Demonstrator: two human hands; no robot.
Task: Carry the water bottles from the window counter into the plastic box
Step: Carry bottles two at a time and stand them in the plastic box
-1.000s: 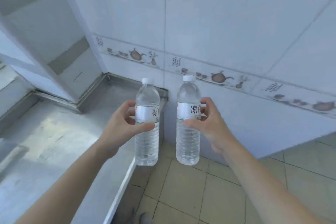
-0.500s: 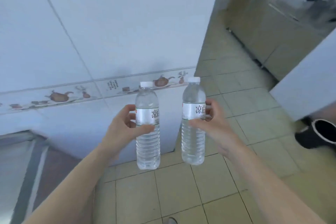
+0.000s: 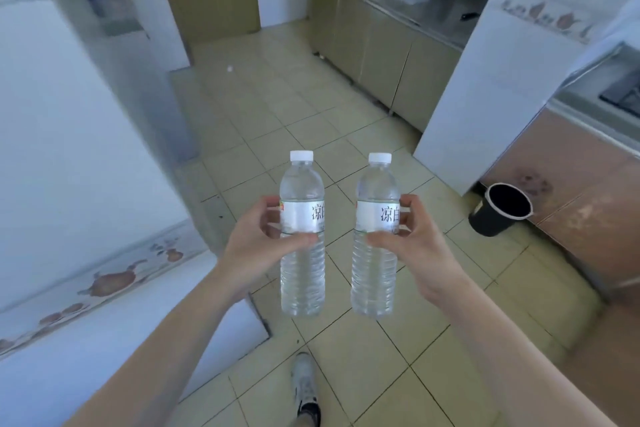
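the left hand (image 3: 256, 236) grips the left water bottle (image 3: 302, 253) upright; the right hand (image 3: 415, 243) grips the right water bottle (image 3: 375, 260) upright, arms extended over the tiled floor (image 3: 277, 107).

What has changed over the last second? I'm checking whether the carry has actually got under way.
The person has turned away from the window counter and wall; the view now faces down the tiled floor toward the kitchen cabinets, with a black bucket at right. Nothing was let go: the left hand still grips the left bottle, the right hand the right bottle, both upright and capped.
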